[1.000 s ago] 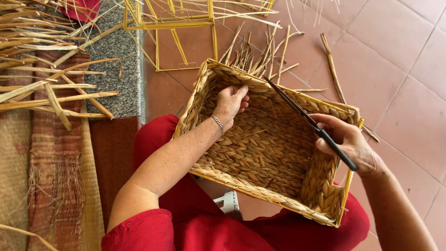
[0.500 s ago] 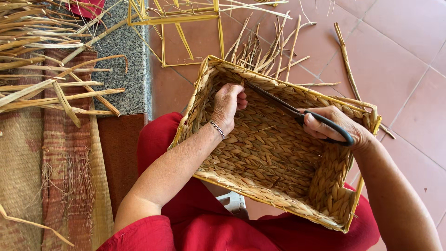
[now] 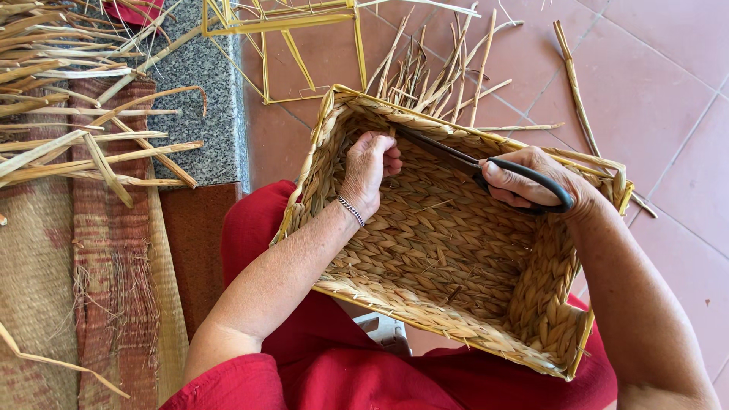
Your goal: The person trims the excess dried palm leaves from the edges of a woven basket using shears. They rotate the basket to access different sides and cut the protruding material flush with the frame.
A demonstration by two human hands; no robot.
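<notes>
A rectangular woven straw basket (image 3: 425,250) rests on my lap, over red clothing. Inside it, my left hand (image 3: 370,168) pinches a strand at the far wall, fingers closed; a thin bracelet circles the wrist. My right hand (image 3: 531,181) grips black-handled scissors (image 3: 486,168) whose blades point left along the far rim, tips close to my left hand. Loose straw ends (image 3: 440,72) stick up behind the far rim.
A bare yellow wire frame (image 3: 304,45) lies on the red floor tiles beyond the basket. A long reed (image 3: 581,91) lies to the right. Dried straw stalks (image 3: 68,114) pile up at the left over a grey stone ledge (image 3: 199,106) and woven mats (image 3: 91,288).
My right hand has swung the scissors from a diagonal over the basket's right side to lie along the far rim, blades toward my left hand. My left hand stays at the far wall.
</notes>
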